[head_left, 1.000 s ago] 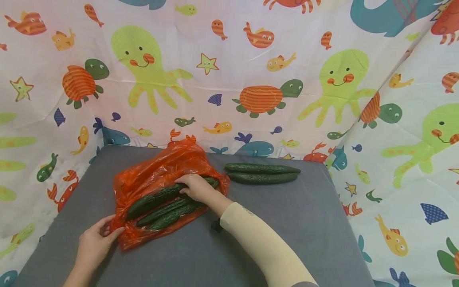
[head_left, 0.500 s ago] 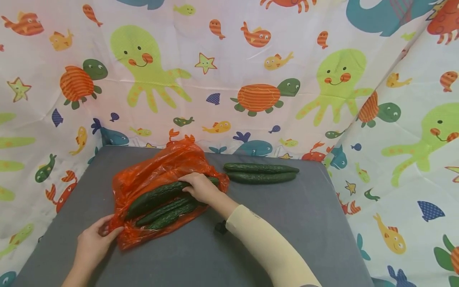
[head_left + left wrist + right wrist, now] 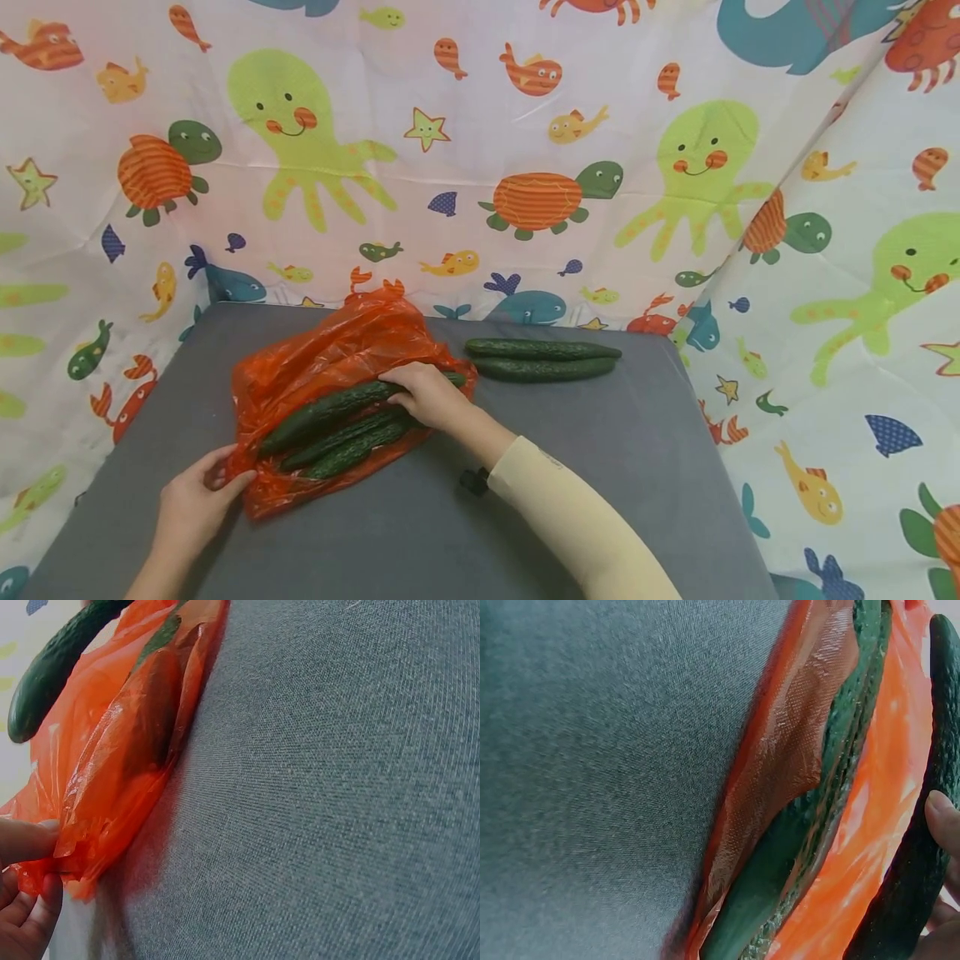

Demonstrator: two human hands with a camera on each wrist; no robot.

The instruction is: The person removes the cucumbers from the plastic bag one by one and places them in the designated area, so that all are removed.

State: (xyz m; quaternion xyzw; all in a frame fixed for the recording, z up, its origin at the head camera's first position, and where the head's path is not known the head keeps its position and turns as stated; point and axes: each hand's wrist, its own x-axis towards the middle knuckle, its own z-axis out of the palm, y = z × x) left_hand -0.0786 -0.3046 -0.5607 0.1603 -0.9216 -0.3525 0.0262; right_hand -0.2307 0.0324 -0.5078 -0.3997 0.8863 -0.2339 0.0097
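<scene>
An orange plastic bag [image 3: 300, 375] lies on the left of the table with its mouth toward the front. My left hand [image 3: 191, 504] pinches the bag's near left corner between thumb and fingers. My right hand [image 3: 431, 398] grips a dark green cucumber [image 3: 322, 414] near its right part. In the right wrist view this cucumber [image 3: 922, 847] runs over the orange film, with my thumb laid on it. Two more cucumbers, an upper one [image 3: 345, 437] and a lower one [image 3: 351, 458], lie side by side in the bag, partly covered by film in the wrist views.
Right of the bag, two cucumbers lie together on the grey tabletop [image 3: 600, 467], a rear one [image 3: 543, 348] and a front one [image 3: 543, 369]. A sheet printed with sea animals [image 3: 465, 125] hangs behind and at both sides. A small black object [image 3: 474, 481] shows beneath my right forearm.
My right hand has shifted slightly right along the gripped cucumber. The left hand keeps its pinch on the bag. The whole head view has drifted a little left.
</scene>
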